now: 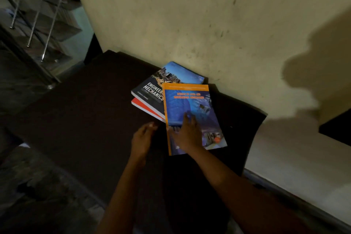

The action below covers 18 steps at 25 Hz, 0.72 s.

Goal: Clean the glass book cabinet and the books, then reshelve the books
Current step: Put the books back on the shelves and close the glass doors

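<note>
Dark table (85, 119) — books (190, 104) by far edge

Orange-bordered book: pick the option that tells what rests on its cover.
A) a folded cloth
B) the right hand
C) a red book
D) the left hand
B: the right hand lies with straight fingers on the cover of the orange-bordered book, while the left hand is beside it over the dark surface.
</note>
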Tool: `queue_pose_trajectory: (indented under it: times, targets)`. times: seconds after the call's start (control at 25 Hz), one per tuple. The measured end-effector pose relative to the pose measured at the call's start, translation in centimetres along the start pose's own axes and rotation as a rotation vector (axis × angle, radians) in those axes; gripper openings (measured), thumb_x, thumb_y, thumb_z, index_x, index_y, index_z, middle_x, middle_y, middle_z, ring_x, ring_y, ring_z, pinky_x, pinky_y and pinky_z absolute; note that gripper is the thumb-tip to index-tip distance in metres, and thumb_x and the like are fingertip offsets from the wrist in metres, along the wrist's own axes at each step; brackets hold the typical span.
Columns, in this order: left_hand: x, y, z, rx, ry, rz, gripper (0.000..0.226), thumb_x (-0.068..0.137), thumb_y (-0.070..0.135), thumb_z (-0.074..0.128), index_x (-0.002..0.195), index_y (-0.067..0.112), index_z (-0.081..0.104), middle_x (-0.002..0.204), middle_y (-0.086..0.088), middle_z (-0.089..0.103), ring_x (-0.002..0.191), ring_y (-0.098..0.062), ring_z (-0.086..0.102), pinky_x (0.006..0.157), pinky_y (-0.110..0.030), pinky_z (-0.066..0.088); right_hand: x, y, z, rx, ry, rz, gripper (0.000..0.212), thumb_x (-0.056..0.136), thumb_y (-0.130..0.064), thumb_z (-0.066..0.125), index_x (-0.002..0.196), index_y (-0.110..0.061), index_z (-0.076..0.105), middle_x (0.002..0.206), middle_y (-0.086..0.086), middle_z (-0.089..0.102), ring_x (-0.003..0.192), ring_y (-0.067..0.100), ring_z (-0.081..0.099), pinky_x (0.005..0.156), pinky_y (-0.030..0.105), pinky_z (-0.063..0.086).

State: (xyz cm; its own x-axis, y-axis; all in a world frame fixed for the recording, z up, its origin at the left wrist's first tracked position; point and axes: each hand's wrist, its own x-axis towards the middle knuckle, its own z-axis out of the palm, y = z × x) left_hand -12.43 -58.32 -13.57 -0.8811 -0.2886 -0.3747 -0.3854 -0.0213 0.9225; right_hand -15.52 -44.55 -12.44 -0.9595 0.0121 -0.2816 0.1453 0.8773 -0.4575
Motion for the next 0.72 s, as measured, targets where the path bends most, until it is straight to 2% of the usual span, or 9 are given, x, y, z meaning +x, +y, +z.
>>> queue_pose_trajectory:
  times: [0.08,0.2,0.28,0.36,0.4,0.48,0.56,0.64,0.72]
  targets:
    - [2.1,2.0,-1.6,0.093,0.085,0.096,0.026,0.097,0.021,0.046,0.121,0.019,0.055,0.115,-0.003,0.059,0.109,-0.021,0.057,0.09,-0.036,0.047,0.4,-0.8,0.8,-0.111,-0.015,0.028,0.1,0.081,-0.057,0.058,0.149,-0.012,-0.001,0.154,0.02,0.003,0.14,0.037,0.012,0.11,0.048,0.022]
    - [7.4,5.0,-2.4,0.146,0.193,0.058,0.052,0.094,0.028,0.053,0.141,0.013,0.036,0.137,-0.008,0.047,0.12,-0.022,0.049,0.099,-0.036,0.042,0.4,-1.2,0.9,-0.228,-0.008,0.003,0.11,0.077,-0.055,0.063,0.147,-0.006,-0.007,0.152,0.026,0.004,0.138,0.041,0.017,0.108,0.048,0.027]
    - [12.2,4.8,-2.6,0.086,0.148,-0.041,0.072,0.083,0.047,0.063,0.141,0.015,0.037,0.14,-0.013,0.045,0.124,-0.029,0.048,0.103,-0.044,0.04,0.9,-0.8,0.4,-0.243,-0.025,-0.034,0.112,0.076,-0.055,0.064,0.147,-0.003,-0.006,0.151,0.029,0.007,0.138,0.041,0.019,0.109,0.046,0.025]
    - [17.3,1.8,-2.8,0.05,0.157,-0.106,0.093,0.057,0.07,0.071,0.13,0.016,0.051,0.129,-0.013,0.055,0.116,-0.03,0.054,0.098,-0.049,0.045,1.3,-0.3,-0.2,-0.253,-0.063,-0.075,0.11,0.078,-0.056,0.061,0.147,-0.003,-0.006,0.152,0.029,0.006,0.139,0.04,0.017,0.111,0.045,0.023]
    - [17.9,1.5,-2.5,0.015,0.162,-0.129,0.091,0.054,0.066,0.075,0.126,0.015,0.054,0.125,-0.013,0.057,0.113,-0.029,0.056,0.096,-0.048,0.047,1.5,-0.1,-0.5,-0.261,-0.083,-0.089,0.109,0.079,-0.057,0.06,0.147,-0.003,-0.006,0.152,0.028,0.006,0.14,0.039,0.017,0.111,0.045,0.022]
    - [15.0,4.4,-1.3,-0.042,0.24,-0.114,0.065,0.073,0.035,0.076,0.128,0.012,0.052,0.127,-0.012,0.056,0.114,-0.026,0.055,0.096,-0.044,0.047,1.8,0.1,-1.1,-0.252,-0.121,-0.097,0.107,0.079,-0.058,0.058,0.147,-0.004,-0.005,0.153,0.025,0.007,0.141,0.037,0.016,0.111,0.045,0.021]
    - [13.1,6.0,-0.5,-0.112,0.311,-0.04,0.056,0.08,0.013,0.07,0.131,0.009,0.046,0.129,-0.011,0.054,0.117,-0.025,0.053,0.099,-0.042,0.046,2.1,0.2,-1.7,-0.215,-0.142,-0.086,0.104,0.078,-0.058,0.059,0.148,-0.006,0.001,0.152,0.022,0.014,0.138,0.037,0.021,0.11,0.043,0.025]
    - [11.5,6.1,-0.4,-0.254,0.316,0.002,0.055,0.08,0.003,0.067,0.13,0.008,0.045,0.128,-0.012,0.054,0.116,-0.024,0.055,0.098,-0.04,0.047,2.4,0.4,-2.5,-0.162,-0.121,-0.087,0.088,0.076,-0.053,0.062,0.142,-0.009,0.025,0.14,0.019,0.038,0.128,0.034,0.04,0.1,0.038,0.037]
    - [9.2,5.1,-0.6,-0.359,0.268,-0.003,0.051,0.078,-0.003,0.067,0.126,0.005,0.051,0.125,-0.015,0.057,0.111,-0.026,0.057,0.094,-0.04,0.05,2.7,0.6,-3.6,-0.073,-0.079,-0.087,0.059,0.076,-0.044,0.063,0.125,-0.015,0.046,0.122,0.014,0.057,0.113,0.033,0.053,0.089,0.034,0.043]
